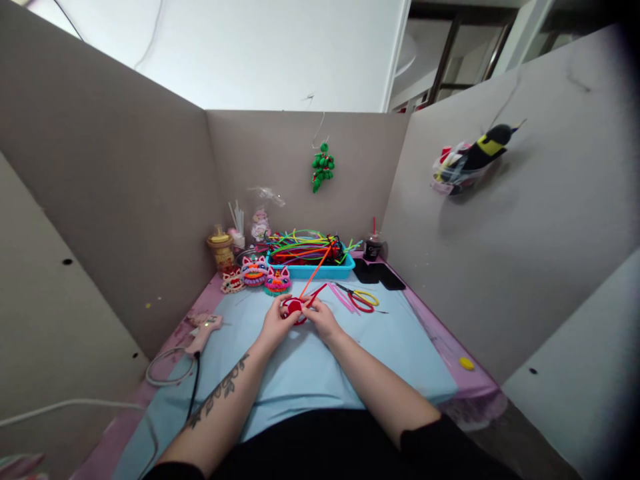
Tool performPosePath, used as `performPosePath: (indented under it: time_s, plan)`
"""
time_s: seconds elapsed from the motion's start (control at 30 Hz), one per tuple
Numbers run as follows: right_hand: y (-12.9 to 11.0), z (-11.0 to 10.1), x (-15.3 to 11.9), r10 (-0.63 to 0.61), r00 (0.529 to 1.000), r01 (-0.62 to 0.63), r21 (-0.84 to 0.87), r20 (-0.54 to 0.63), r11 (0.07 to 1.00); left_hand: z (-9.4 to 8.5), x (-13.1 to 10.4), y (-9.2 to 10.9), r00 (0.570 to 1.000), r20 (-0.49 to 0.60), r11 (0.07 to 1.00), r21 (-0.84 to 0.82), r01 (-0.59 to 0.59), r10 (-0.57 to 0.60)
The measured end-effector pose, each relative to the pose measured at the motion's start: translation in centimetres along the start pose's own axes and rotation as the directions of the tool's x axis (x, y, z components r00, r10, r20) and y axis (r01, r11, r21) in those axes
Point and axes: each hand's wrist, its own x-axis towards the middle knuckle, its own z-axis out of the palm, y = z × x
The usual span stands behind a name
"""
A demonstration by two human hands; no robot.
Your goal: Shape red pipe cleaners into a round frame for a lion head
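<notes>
In the middle of the table, a round red piece made of fuzzy pipe cleaners is held between my two hands. My left hand grips it from the left, fingers curled around its edge. At its right side my right hand pinches, thumb and fingers together. A red pipe cleaner end sticks out up and to the right by my right fingers. An orange pipe cleaner rises from the piece toward the tray. My fingers cover part of the piece, so its underside is hidden.
Behind my hands stand several colourful animal heads and a blue tray of pipe cleaners. Scissors and pink strips lie right, near black phones and a drink cup. A corded glue gun lies left. Partitions surround the table.
</notes>
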Motion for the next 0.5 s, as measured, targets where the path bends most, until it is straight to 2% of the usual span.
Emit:
performPosePath:
  time_s: [0.17,0.3,0.5]
  plan:
    - [-0.19,0.18,-0.01,0.075,0.997,-0.074,0.121,-0.008,0.99,0.08,-0.19,0.34,0.999,0.043,1.0,-0.025,-0.002,0.004]
    - [-0.21,0.27,-0.11,0.122,0.991,-0.131,0.179,0.057,0.975,0.02,-0.18,0.26,0.998,0.056,0.999,-0.034,-0.013,0.015]
    - [-0.4,0.12,-0.29,0.068,0.996,-0.074,0.113,0.057,0.991,-0.05,-0.02,0.23,0.997,0.053,0.994,-0.094,0.063,-0.059]
